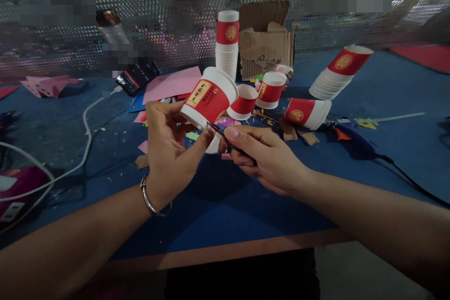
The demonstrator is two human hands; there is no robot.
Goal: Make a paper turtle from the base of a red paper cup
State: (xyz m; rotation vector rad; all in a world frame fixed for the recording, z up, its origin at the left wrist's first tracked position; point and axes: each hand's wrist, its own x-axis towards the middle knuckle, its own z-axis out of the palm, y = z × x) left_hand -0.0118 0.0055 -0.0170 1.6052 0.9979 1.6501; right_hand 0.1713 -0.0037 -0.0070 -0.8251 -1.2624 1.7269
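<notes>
Head: left hand (pixel 168 146) grips slanted cup (pixel 210 97), wide end uppermost; right hand (pixel 267 157) clenches tool (pixel 218 129).

Worn just below the left hand (pixel 169 147) is a slim, silver-coloured bracelet (pixel 146 197): a rigid, rounded hoop, shiny where it catches the light, and standing a little loose on the side towards the right hand (pixel 262 154). A small thickening breaks its line on the outer side (too small to tell whether it is a bead or a clasp). Behind the hands, the left forearm (pixel 87 236) and right forearm (pixel 372 208) are uncovered, both smooth in outline. Below and between the hands, nearer the body, shows black clothing (pixel 242 275), too dark for detail.
</notes>
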